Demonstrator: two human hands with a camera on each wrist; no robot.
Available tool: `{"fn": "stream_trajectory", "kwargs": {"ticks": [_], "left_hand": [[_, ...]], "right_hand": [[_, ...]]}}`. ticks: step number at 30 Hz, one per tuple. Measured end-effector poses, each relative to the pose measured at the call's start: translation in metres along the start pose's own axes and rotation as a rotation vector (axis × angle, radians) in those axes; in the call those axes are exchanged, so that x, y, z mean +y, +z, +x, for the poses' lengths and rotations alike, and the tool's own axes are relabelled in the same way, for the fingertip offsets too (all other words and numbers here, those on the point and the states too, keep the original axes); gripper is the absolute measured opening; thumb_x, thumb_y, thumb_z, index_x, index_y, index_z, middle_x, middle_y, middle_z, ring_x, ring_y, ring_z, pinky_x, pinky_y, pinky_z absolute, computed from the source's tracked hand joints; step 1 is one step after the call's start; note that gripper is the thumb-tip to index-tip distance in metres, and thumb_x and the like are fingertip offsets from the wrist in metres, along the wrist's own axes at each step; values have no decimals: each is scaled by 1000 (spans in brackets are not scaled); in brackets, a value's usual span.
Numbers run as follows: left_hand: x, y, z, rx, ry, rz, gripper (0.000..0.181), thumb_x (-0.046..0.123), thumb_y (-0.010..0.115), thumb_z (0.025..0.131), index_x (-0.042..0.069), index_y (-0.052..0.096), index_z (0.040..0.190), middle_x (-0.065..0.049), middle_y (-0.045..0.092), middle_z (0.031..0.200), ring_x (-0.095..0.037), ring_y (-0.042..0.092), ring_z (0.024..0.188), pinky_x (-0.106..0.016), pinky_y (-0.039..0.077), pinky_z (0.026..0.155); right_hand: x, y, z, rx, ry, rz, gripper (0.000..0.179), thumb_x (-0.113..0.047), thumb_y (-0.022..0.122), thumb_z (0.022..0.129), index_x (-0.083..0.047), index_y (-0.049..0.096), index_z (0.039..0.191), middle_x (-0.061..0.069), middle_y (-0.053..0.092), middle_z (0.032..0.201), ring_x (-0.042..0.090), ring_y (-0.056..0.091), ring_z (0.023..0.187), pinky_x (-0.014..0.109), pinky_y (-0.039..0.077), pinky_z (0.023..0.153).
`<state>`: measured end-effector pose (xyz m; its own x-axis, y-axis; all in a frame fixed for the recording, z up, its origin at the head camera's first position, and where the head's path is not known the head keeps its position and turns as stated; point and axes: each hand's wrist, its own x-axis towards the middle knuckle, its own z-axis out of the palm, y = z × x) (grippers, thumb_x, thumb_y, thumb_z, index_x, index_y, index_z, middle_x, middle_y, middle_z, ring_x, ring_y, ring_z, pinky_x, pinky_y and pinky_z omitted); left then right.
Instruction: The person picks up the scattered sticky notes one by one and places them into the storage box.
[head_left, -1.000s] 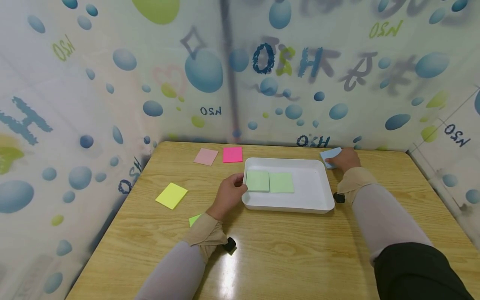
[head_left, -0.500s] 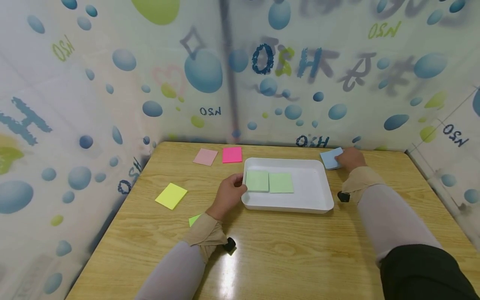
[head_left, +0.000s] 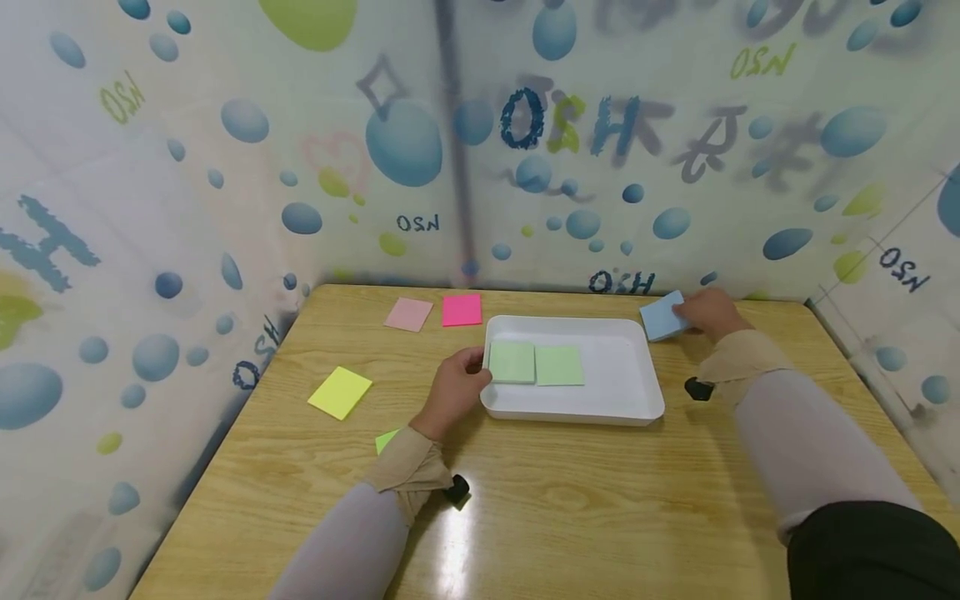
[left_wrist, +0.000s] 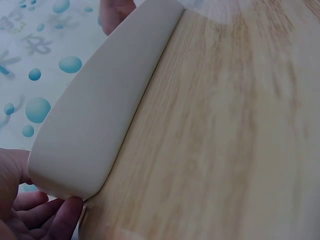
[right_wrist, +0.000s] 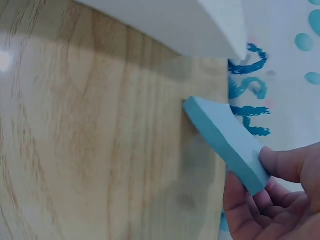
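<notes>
My right hand point(head_left: 712, 312) pinches a light-blue sticky-note pad point(head_left: 662, 318) at the table's far right, thumb on top and fingers beneath. In the right wrist view the thick blue pad point(right_wrist: 225, 137) looks tilted, with its far corner close to the wood. A white rectangular tray point(head_left: 618, 367) lies on the table to its left. My left hand point(head_left: 452, 390) grips the tray's left end; in the left wrist view its fingers curl at the tray's corner point(left_wrist: 95, 120). Inside the tray, two pale-green sticky-note pads point(head_left: 512, 362) lie side by side at the left.
Left of the tray, a yellow pad point(head_left: 340, 392), a pale-pink pad point(head_left: 408, 314) and a bright-pink pad point(head_left: 462, 309) lie on the wooden table point(head_left: 570, 508). A lime-green pad point(head_left: 385, 440) is partly hidden by the left wrist. A patterned curtain point(head_left: 600, 192) stands behind the table.
My right hand has shifted rightward to the blue pad's right edge, and the pad has turned slightly, with more of it showing. My left hand still holds the tray.
</notes>
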<state>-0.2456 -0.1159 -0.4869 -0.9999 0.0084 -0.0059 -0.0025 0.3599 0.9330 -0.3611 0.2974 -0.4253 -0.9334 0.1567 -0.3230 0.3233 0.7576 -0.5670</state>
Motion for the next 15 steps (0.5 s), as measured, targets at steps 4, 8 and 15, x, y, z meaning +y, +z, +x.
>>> {"fn": "stream_trajectory", "kwargs": {"ticks": [4,8,15], "left_hand": [[1,0,0,-1,1,5,43,8,60,95,2,65,138,-13,71,127,-27,65,116,-45,53,103],[0,0,0,-2,-5,8,43,9,60,96,3,65,138,-13,71,128,-26,64,116,-44,53,103],[-1,0,1,-7,-12,4,43,9,60,95,3,64,138,-12,71,127,-26,64,116,-45,52,103]], "right_hand": [[-4,-4,-2,-32,13,110,60,-21,51,105,21,39,146,37,46,147,38,53,120,39,56,94],[-8,-6,-7,-40,-24,208,58,-20,51,106,19,38,147,34,43,147,36,53,119,31,58,87],[-18,-9,-20,-43,-95,279,62,-23,49,109,14,30,155,36,35,156,41,50,129,31,60,91]]}}
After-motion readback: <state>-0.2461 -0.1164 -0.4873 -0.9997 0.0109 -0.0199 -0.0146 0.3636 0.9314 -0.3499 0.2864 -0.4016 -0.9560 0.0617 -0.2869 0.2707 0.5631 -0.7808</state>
